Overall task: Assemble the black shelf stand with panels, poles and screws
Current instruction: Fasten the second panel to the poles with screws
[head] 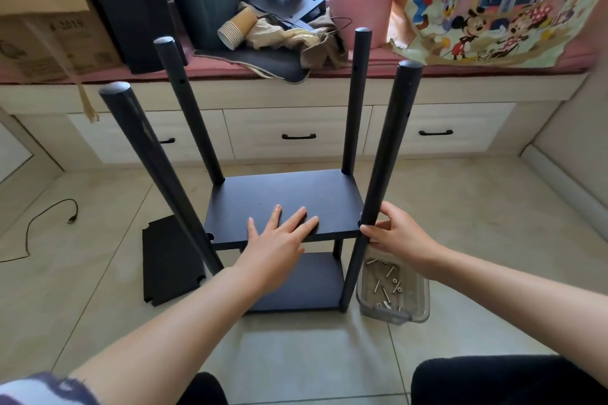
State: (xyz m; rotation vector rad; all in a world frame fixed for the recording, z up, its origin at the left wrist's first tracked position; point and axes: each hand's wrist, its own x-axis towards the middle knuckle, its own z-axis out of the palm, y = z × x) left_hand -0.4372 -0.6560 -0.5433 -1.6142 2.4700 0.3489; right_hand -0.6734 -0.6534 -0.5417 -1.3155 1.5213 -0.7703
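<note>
- The stand (283, 207) sits on the tiled floor (460, 240) in front of the person, half built: four poles rise around two panels, a lower panel (302, 286) near the floor and an upper panel (286, 197) above it
- Near right pole (385, 174) stands close to upright at the upper panel's front right corner; near left pole (154, 168) leans outward
- Judged by looks, the panels are stiff, flat board and fairly light; the poles are rigid, smooth tubes that could slip in a loose grip, so low on the pole, by the panel joint, seems the best hold
- The frame probably wobbles until every corner is screwed
- Left hand (279, 240) lies flat on the upper panel's front edge, fingers straight and spread, pressing down, gripping nothing
- Right hand (398, 233) curls round the near right pole just at panel height, thumb and fingers wrapped on it
- A clear tub (394, 293) of screws (385, 286) sits just right of that pole's foot
- A spare panel (171, 266) lies flat on the floor to the left, beside a loose cable (49, 220)
- Behind, a drawer bench (296, 131) holds bins, cups and clutter
</note>
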